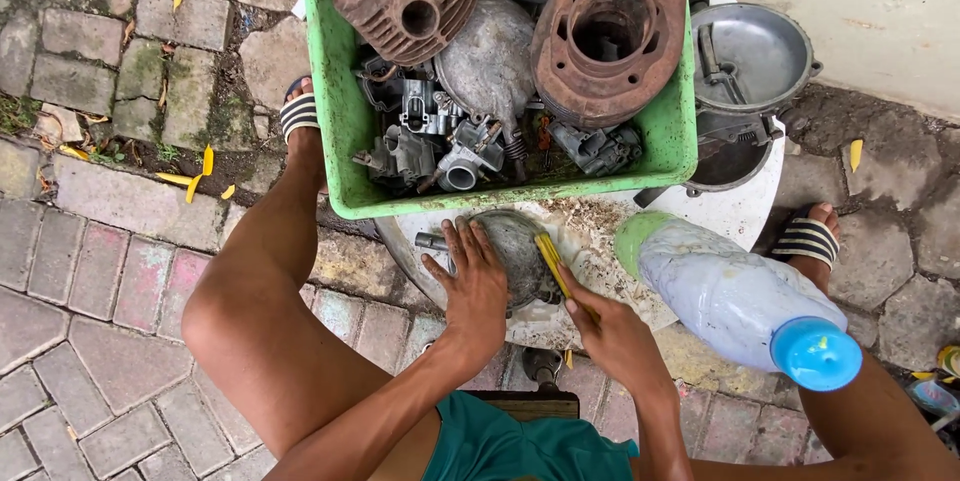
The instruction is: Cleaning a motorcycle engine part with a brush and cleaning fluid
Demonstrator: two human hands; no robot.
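I sit over a paved brick floor [90, 281], outdoors, at a round white work surface [745, 209]. Landmark: the grey metal cover [515, 251] lying on that surface. My left hand [475, 281] presses flat on the cover's left half, fingers spread, not clasped around it. My right hand [615, 336], just right of and nearer than the cover, is closed on a yellow brush [553, 266]; its long axis runs from my fist up-left, tip touching the cover. Right of the cover lies a plastic bottle [735, 301], blue cap toward me. Beyond the cover stands a green crate [345, 121] of engine parts, then a rusty cylinder [610, 36].
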